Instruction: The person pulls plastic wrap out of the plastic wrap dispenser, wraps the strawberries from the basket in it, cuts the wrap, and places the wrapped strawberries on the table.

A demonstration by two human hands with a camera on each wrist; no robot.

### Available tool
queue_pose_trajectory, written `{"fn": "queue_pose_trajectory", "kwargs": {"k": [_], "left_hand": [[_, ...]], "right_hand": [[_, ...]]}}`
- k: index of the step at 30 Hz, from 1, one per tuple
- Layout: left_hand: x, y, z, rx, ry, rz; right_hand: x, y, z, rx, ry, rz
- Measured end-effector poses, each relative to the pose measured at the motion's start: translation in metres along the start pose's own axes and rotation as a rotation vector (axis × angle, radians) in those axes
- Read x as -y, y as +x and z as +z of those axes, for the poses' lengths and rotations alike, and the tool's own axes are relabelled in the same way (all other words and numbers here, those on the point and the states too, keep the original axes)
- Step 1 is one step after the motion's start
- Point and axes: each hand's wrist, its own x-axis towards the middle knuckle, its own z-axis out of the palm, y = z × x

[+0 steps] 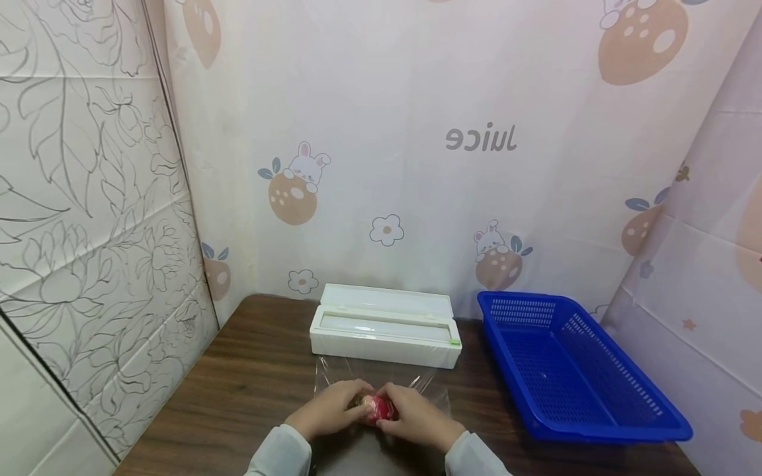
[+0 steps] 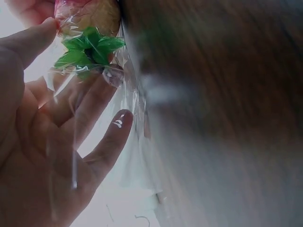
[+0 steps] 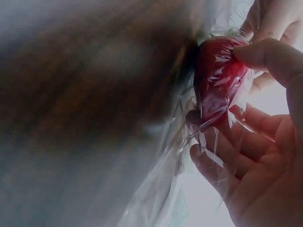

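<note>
A red strawberry (image 1: 379, 408) wrapped in clear film is held between both hands near the table's front edge. Its star-shaped green leaf cap (image 2: 90, 49) faces the left hand (image 1: 333, 408), whose thumb and fingers grip that end through the film. From the other side the right hand (image 1: 419, 416) grips the red body, with its thumb on top and fingertips by the tapered end. Loose cling film (image 3: 161, 179) hangs in creases around the fingers. Behind the hands stands a white cling film dispenser (image 1: 383, 347) with its lid raised, and the film stretches from it toward them.
A blue plastic basket (image 1: 607, 433) with perforated sides sits at the right of the dark wooden table (image 1: 238, 383). A small green piece (image 1: 455, 342) shows at the dispenser's right end. Patterned curtains (image 1: 387, 165) close off the back and sides.
</note>
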Motion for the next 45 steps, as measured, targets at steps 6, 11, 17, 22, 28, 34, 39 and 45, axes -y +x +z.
{"fn": "queue_pose_trajectory", "kwargs": {"k": [6, 11, 17, 22, 28, 34, 39, 45], "left_hand": [[0.004, 0.000, 0.000, -0.014, -0.039, 0.009], [0.003, -0.001, 0.000, -0.051, 0.057, 0.017], [-0.010, -0.001, -0.004, -0.153, 0.300, 0.085], [-0.017, 0.000, -0.004, -0.172, 0.412, 0.155], [-0.015, 0.000, 0.000, -0.164, 0.433, 0.158], [-0.010, 0.005, 0.003, -0.181, 0.402, 0.127], [-0.008, 0.009, 0.004, -0.192, 0.462, 0.122], [-0.010, 0.015, 0.000, -0.197, 0.503, 0.146]], "right_hand": [[-0.004, 0.009, -0.004, 0.052, 0.044, 0.031], [-0.005, 0.013, -0.007, 0.069, 0.030, 0.023], [-0.007, 0.015, -0.009, 0.059, -0.018, -0.007], [-0.010, 0.019, -0.012, 0.082, -0.002, 0.004], [-0.012, 0.023, -0.014, 0.121, 0.017, 0.020], [-0.010, 0.024, -0.017, 0.129, 0.009, 0.042], [-0.010, 0.024, -0.019, 0.127, 0.005, 0.040], [-0.015, 0.023, -0.016, 0.074, 0.098, 0.063]]}}
